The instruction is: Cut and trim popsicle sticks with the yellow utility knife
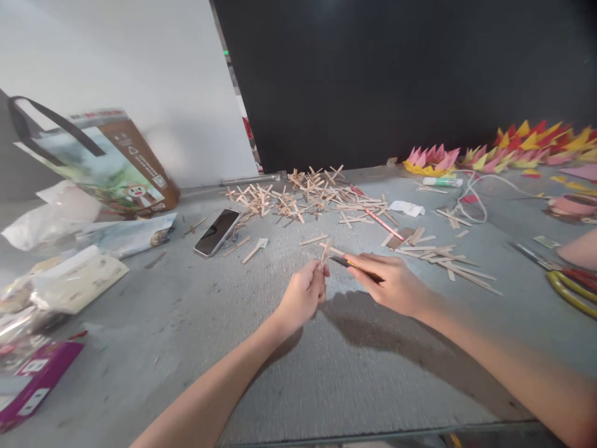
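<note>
My left hand (305,291) is closed in a pinch around a short wooden craft stick (326,250), which points up and away from me. In my right hand (392,280) is a dark utility knife with yellow on its handle (372,272); its front end is close to the stick, though I cannot tell if they touch. Just beyond my hands lie a few loose sticks (313,239). A heap of sticks joined into small crosses (298,193) spreads across the back of the table. More flat sticks (459,267) lie scattered to the right.
A phone (217,233) lies left of the heap. Further left are a carton bag (125,168) and plastic packages (79,277). At right are scissors (571,292), a glue stick (442,182), a white cable (471,193), folded paper pieces (431,160) and another person's arm (581,250).
</note>
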Tool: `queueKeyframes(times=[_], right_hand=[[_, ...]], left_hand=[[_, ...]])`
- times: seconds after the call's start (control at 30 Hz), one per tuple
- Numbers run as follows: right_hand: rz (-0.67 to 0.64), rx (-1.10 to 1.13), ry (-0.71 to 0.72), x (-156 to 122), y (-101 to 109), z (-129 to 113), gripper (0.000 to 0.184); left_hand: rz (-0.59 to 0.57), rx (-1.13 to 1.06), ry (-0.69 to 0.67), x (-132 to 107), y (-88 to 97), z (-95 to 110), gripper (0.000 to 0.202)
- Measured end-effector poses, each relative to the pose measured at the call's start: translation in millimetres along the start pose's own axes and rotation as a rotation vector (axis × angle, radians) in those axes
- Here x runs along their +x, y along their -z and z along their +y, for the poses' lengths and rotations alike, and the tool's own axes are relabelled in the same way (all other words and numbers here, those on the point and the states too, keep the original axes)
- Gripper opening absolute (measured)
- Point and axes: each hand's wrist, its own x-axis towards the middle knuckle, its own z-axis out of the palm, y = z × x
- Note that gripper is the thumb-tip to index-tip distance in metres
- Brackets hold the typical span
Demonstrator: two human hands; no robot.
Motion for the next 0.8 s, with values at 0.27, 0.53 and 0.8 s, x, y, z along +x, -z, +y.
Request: queueKeyframes(times=[0.27, 0.53, 0.8], right_hand=[[-0.108, 0.476, -0.447, -2, -9, -20, 0.041], [-0.121, 0.481, -0.446, -2, -9, -23, 0.039], [-0.131, 0.490, -0.476, -4, -13, -26, 0.039]], left_hand=[[0.046, 0.300, -0.103, -3, 2.6, -3, 0.033], [0.052, 0.358, -0.119, -3, 3.2, -5, 0.034], [0.071, 0.425, -0.112, -5, 2.8, -3, 0.027]])
